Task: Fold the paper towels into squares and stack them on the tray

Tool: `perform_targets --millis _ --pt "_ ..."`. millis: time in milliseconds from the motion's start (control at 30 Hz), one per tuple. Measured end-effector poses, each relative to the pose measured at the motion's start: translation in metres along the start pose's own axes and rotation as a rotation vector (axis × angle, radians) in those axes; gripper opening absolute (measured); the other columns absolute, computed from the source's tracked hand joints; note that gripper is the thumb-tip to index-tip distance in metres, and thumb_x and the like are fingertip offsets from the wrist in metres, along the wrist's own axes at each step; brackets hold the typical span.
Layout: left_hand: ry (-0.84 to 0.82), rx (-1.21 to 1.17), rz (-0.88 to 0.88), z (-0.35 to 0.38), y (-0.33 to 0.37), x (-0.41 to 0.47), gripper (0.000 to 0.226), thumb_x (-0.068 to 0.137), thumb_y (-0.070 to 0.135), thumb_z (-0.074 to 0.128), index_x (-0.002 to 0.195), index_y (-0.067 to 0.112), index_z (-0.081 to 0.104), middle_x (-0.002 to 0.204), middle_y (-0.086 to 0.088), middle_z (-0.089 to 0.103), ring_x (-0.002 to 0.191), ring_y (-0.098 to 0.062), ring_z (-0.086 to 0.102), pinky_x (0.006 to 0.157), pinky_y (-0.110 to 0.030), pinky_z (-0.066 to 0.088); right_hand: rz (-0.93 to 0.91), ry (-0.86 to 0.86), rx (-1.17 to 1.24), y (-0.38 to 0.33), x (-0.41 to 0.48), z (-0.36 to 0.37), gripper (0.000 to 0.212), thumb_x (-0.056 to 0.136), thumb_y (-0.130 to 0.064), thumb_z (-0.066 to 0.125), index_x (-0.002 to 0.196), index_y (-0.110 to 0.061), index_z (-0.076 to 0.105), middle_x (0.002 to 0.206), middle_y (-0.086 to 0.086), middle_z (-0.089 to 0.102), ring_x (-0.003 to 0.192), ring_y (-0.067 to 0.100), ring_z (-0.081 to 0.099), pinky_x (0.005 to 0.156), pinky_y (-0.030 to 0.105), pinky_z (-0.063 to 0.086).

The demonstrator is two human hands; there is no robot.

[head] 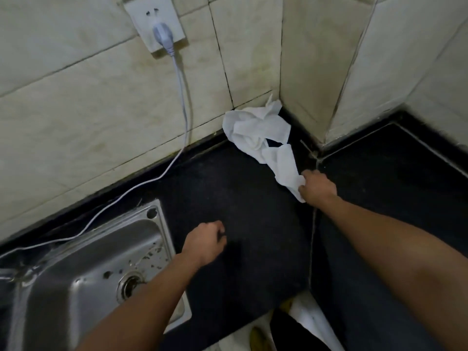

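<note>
A dark, speckled stone surface (253, 224) fills the middle of the frame, backed by a cream tiled wall (76, 97) that turns a corner at upper centre. At upper left a white wall socket (141, 13) holds a grey plug (162, 34), whose pale cable (182, 97) trails down to the surface. A stainless steel sink (88, 249) sits at lower left.

The crumpled white paper towels (255, 130) lie in that corner, touching the wall. They form one twisted strip whose long axis runs from upper centre down and to the right.

The right hand (319, 190) pinches the strip's lower end, its grip closed on the paper, so the bulk lies up and left of it. The left hand (205, 243) is well apart at lower centre, near the sink. Its fingers are curled in with nothing seen in them. No tray shows, and nothing is folded yet. The strip likely has to be drawn towards the bare middle, where the left hand can meet it.
</note>
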State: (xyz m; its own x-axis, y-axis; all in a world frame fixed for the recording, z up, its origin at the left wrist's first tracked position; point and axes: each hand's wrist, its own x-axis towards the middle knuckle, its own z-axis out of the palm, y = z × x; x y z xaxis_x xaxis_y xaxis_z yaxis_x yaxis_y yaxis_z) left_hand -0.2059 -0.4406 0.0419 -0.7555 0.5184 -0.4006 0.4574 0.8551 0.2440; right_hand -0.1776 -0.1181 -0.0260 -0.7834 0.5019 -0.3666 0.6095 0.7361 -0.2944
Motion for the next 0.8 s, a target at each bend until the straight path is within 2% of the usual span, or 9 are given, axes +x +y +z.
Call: perform_targets --millis 100,200,300,400,500,600,733,800 --pt "-0.035 0.007 -0.012 0.003 0.000 0.016 0.015 0.091 0.030 0.054 0.103 0.022 0.059 0.095 0.001 0.066 0.082 -0.017 0.060 0.067 -0.029 0.043 -0.138 -0.081 -0.072 -0.007 0.021 0.002 0.060 0.091 -0.026 0.057 0.145 -0.019 0.033 0.146 0.008 0.036 0.130 0.029 0.038 0.098 0.043 0.042" --pt "-0.069 0.012 0.002 0.008 0.004 0.031 0.017 0.092 0.031 0.054 0.107 0.023 0.058 0.095 0.004 0.063 0.079 -0.011 0.055 0.066 -0.025 0.040 -0.190 -0.142 -0.157 -0.008 0.036 0.006 0.060 0.089 -0.031 0.060 0.143 -0.021 0.036 0.137 0.008 0.044 0.126 0.028 0.041 0.094 0.041 0.044" --pt "-0.086 0.018 0.017 0.010 0.010 0.045 0.018 0.092 0.030 0.055 0.107 0.021 0.058 0.099 0.001 0.066 0.082 -0.012 0.057 0.067 -0.027 0.043 -0.099 -0.136 -0.090 -0.001 0.039 0.012 0.037 0.089 -0.033 0.055 0.124 -0.021 0.055 0.121 0.009 0.059 0.112 0.029 0.054 0.083 0.035 0.045" --pt "-0.107 0.027 0.053 0.013 0.019 0.055 0.018 0.091 0.030 0.055 0.104 0.018 0.060 0.101 -0.003 0.068 0.090 -0.022 0.063 0.073 -0.034 0.050 -0.008 -0.070 0.204 0.009 0.027 0.012 0.024 0.091 -0.034 0.051 0.095 -0.014 0.062 0.098 0.010 0.065 0.088 0.029 0.061 0.070 0.034 0.047" --pt "-0.135 0.029 0.105 0.015 0.032 0.066 0.019 0.091 0.029 0.054 0.103 0.016 0.060 0.102 -0.003 0.067 0.091 -0.023 0.063 0.074 -0.034 0.051 0.082 0.101 0.467 0.027 0.002 0.009 0.024 0.093 -0.034 0.052 0.078 -0.016 0.057 0.078 0.005 0.061 0.075 0.026 0.058 0.064 0.032 0.042" --pt "-0.133 0.031 0.171 0.016 0.046 0.077 0.019 0.089 0.029 0.053 0.101 0.017 0.061 0.103 -0.002 0.067 0.093 -0.023 0.062 0.075 -0.032 0.049 0.178 0.199 0.567 0.049 -0.031 0.005 0.035 0.096 -0.033 0.051 0.064 -0.018 0.049 0.064 0.000 0.057 0.064 0.019 0.055 0.059 0.030 0.036" --pt "-0.154 0.035 0.264 0.021 0.066 0.086 0.015 0.088 0.030 0.053 0.097 0.021 0.060 0.101 0.001 0.067 0.093 -0.021 0.061 0.075 -0.032 0.048 0.318 0.236 0.577 0.080 -0.077 0.010 0.039 0.096 -0.034 0.051 0.062 -0.015 0.051 0.062 0.001 0.057 0.064 0.021 0.056 0.058 0.031 0.038" --pt "-0.174 0.038 0.315 0.025 0.076 0.088 0.012 0.088 0.030 0.053 0.094 0.021 0.059 0.096 0.001 0.066 0.088 -0.020 0.060 0.073 -0.031 0.046 0.378 0.228 0.566 0.093 -0.099 0.013 0.041 0.095 -0.038 0.051 0.062 -0.014 0.053 0.063 0.003 0.060 0.065 0.022 0.059 0.059 0.034 0.044"
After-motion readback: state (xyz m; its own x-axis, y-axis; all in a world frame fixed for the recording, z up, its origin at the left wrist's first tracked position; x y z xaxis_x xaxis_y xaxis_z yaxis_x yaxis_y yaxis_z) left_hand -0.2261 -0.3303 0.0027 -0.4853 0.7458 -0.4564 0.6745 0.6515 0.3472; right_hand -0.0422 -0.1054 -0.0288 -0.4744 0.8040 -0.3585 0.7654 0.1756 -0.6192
